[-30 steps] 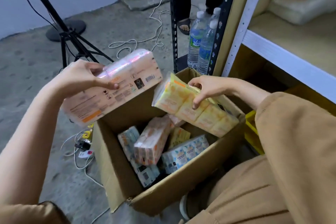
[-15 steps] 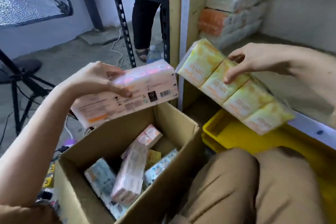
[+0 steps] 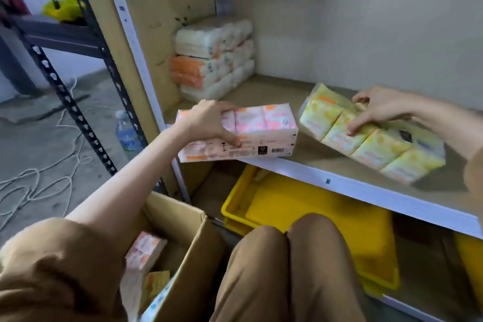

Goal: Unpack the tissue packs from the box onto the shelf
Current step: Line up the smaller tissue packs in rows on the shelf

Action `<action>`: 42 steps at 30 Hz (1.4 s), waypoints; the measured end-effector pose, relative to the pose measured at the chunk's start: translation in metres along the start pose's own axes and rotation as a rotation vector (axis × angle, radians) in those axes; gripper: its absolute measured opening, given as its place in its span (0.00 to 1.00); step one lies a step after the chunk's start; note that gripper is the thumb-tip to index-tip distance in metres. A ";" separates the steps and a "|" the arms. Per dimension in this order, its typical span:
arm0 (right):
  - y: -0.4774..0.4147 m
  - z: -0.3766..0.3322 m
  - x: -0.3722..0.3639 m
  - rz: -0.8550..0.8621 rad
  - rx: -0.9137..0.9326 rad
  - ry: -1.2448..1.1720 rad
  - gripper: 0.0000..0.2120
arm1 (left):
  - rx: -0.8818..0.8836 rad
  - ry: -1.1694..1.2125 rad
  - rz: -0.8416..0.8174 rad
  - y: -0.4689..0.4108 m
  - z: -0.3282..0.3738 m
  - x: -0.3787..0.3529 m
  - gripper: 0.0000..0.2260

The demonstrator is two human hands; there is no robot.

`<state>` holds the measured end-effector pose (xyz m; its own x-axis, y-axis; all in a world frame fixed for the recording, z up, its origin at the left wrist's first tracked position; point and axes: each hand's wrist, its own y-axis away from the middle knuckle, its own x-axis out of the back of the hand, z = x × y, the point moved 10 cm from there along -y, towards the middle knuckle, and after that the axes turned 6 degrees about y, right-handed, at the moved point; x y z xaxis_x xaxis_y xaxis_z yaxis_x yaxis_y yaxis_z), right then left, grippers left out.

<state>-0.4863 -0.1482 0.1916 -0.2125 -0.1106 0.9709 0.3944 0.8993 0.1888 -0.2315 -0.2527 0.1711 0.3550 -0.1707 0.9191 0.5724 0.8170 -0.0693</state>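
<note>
Pink pack is grasped by my left hand, yellow pack by my right hand; three more in a stack on the shelf.

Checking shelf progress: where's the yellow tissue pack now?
Head view, right side: the yellow tissue pack is at the front of the shelf, gripped by the right hand, beside the pink pack in the left hand.

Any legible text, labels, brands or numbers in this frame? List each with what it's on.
Nothing here can be read.
pink tissue pack: barcode, black logo square and small print, all too small to read.
yellow tissue pack: orange print and a dark logo patch, blurred.
water bottle: label blurred.
</note>
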 end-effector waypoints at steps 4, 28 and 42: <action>-0.016 0.034 -0.012 -0.020 -0.058 -0.009 0.35 | -0.048 -0.007 -0.032 -0.035 0.021 -0.026 0.40; -0.057 0.056 -0.030 0.023 -0.015 0.091 0.41 | -0.116 0.132 -0.110 -0.091 0.043 -0.028 0.18; -0.056 0.060 -0.034 0.005 0.055 0.057 0.41 | -0.315 0.092 0.102 -0.070 0.047 -0.026 0.07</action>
<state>-0.5550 -0.1693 0.1387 -0.1586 -0.1286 0.9789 0.3453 0.9216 0.1770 -0.3158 -0.2794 0.1703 0.4788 -0.1578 0.8636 0.7258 0.6245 -0.2883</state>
